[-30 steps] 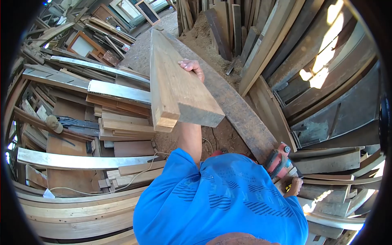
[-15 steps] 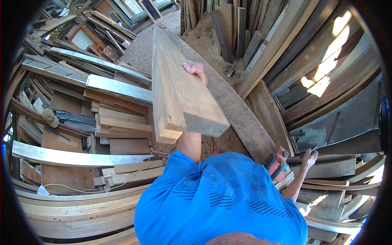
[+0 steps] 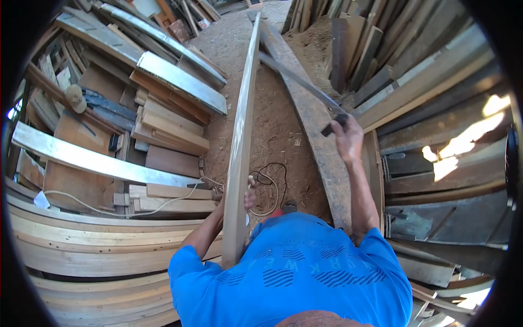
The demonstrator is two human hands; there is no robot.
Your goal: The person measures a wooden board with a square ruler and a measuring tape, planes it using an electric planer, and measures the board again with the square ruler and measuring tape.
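Note:
A long, thick wooden board [image 3: 239, 147] stands on its narrow edge in front of me, its near end close to my blue shirt. My left hand [image 3: 250, 197] is closed around it low down near that end; the fingers show on its right side, the rest is hidden. My right hand [image 3: 350, 139] grips the short black stock of what looks like a large try square [image 3: 310, 86]. Its long grey blade points forward and left, above a rough, stained plank [image 3: 318, 136]. The far end of the board lies near that plank's far end.
Stacked timber [image 3: 169, 128] and pale boards [image 3: 103, 240] crowd the left side. Planks lean at the right [image 3: 436, 82], beside a sawdust heap [image 3: 316, 46]. A looped cable [image 3: 275, 199] lies on the dirt floor near my feet.
The board has turned from showing its broad face to standing on edge, its near end now lower and closer to me. My right hand has swung from the far right forward with the try square.

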